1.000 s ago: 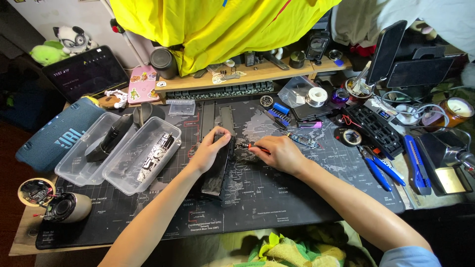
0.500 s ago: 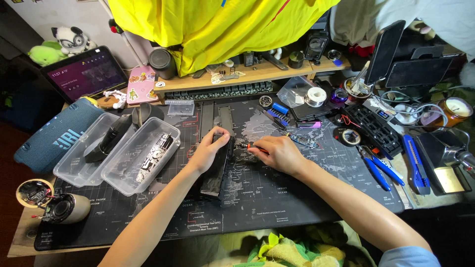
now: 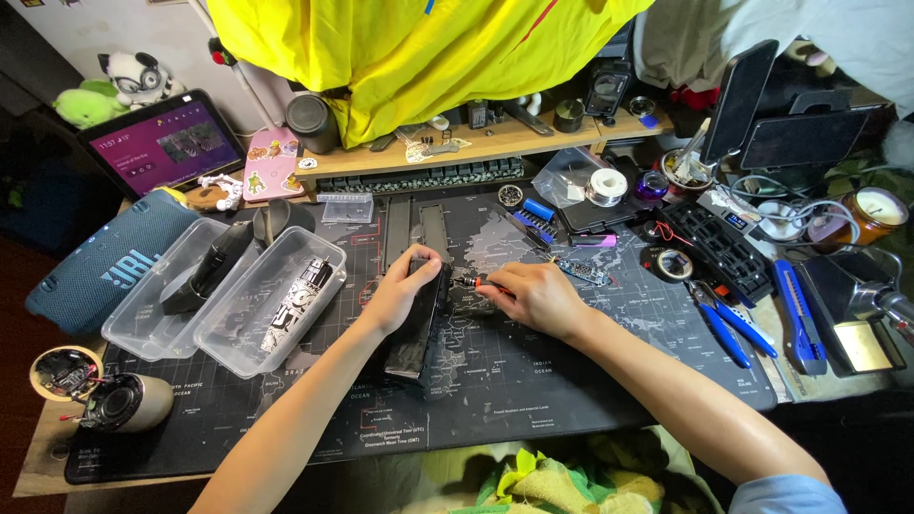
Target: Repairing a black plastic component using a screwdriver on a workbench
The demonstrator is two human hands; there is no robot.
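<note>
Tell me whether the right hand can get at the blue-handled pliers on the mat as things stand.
Probably yes. The right hand holds a small screwdriver at the black device; the blue-handled pliers lie uncovered on the mat to its right, nothing between.

left hand (image 3: 405,286) curled; right hand (image 3: 533,297) pinching

My left hand (image 3: 402,290) steadies the black casing (image 3: 416,328) on the mat (image 3: 533,381); my right hand (image 3: 535,297) pinches a small screwdriver (image 3: 473,282) beside it.
</note>
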